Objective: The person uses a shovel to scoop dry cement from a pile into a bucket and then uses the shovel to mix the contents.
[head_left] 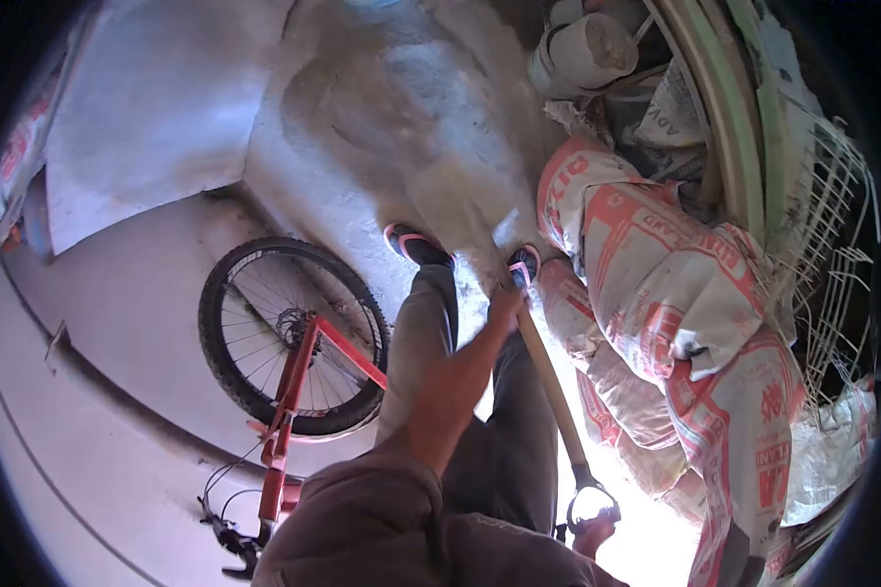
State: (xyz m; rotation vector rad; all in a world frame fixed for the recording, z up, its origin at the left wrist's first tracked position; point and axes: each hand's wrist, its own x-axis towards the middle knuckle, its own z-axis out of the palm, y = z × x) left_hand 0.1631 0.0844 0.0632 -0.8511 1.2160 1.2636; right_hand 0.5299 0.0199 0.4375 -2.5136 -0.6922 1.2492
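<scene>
A long wooden shaft [553, 382] with a dark D-shaped handle [594, 501] runs between the person's legs and the sacks on the right. My left hand [504, 305] is wrapped round the shaft near the feet. At the handle's lower edge, my right hand [592, 536] grips the crossbar, only partly visible. The shaft's far end meets the grey powdery material [401, 108] on the floor, where the tool's head is blurred and hard to make out. My feet, in dark footwear with pink straps [419, 245], stand on either side of the shaft.
A red bicycle [282, 430] stands at the left, its wheel [294, 333] close to my left leg. Red-and-white sacks [656, 264] are heaped at the right, beside wire mesh [837, 254] and long curved strips [729, 117]. A white bucket [592, 51] lies behind them. A pale board [157, 108] is at upper left.
</scene>
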